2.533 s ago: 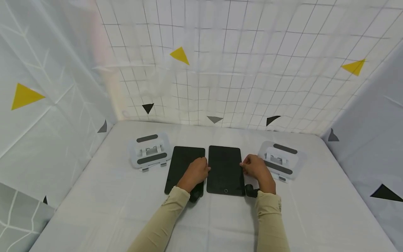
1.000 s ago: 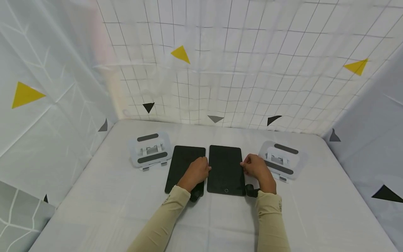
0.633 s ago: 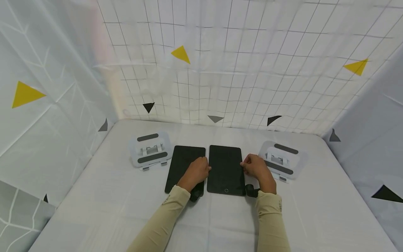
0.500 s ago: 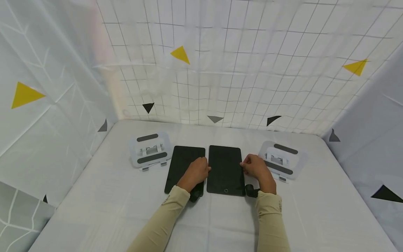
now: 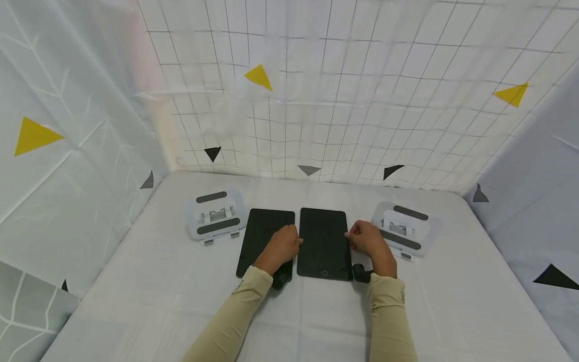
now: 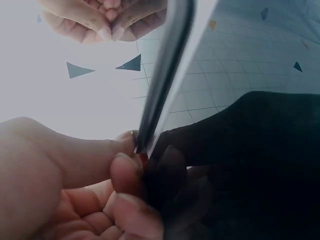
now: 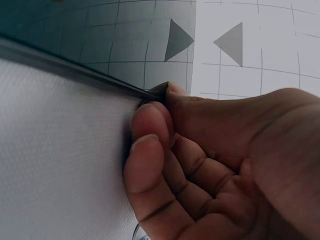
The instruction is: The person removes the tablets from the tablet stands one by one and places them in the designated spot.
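Two black tablets lie side by side in the head view, screens up. The right-hand tablet has a round home button at its near end. My left hand reaches over the left-hand tablet and pinches the near-middle of the right-hand tablet's left edge. On the opposite edge, my right hand pinches it between thumb and fingers. The left wrist view has the thumb on one side of the edge, fingertips on the other. In the right wrist view the thumb presses the screen, fingers curled beneath.
A pale folding stand with dark pads lies left of the tablets. A matching stand lies just behind the right hand. White cloth covers the table, and a gridded sheet rises at the back. Small black cameras sit at both wrists.
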A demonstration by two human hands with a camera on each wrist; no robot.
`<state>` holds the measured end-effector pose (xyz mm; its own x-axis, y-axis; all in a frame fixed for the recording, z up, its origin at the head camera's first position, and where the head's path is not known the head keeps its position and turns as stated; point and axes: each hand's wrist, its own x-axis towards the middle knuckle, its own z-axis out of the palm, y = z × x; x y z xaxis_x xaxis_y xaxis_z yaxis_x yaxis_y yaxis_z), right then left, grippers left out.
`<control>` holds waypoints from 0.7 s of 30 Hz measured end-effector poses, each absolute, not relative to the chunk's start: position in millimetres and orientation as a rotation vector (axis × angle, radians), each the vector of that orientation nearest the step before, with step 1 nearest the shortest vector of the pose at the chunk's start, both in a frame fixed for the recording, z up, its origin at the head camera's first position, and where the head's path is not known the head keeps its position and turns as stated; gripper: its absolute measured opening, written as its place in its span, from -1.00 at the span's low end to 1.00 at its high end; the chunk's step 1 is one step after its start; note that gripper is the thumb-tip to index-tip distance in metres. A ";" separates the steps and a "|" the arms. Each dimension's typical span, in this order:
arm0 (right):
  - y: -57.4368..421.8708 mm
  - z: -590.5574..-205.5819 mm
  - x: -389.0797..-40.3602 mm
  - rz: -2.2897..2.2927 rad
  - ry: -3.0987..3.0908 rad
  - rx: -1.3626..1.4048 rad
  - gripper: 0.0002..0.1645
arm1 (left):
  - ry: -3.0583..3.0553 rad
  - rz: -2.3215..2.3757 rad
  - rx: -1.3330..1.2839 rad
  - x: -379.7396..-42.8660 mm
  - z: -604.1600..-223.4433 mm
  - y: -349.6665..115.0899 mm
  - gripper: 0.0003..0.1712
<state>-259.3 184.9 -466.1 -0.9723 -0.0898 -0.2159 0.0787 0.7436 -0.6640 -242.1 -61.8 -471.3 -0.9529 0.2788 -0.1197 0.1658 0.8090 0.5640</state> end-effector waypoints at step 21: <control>183.0 -463.3 -259.1 -1.033 2.699 0.005 -0.79 | 2.813 0.852 0.345 -242.0 -472.3 -61.5 -0.79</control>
<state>-259.1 183.0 -463.3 -0.9685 -0.0861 -0.2337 0.0919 0.7486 -0.6566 -242.0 -61.5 -472.3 -0.9564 0.2721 -0.1062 0.1675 0.8087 0.5638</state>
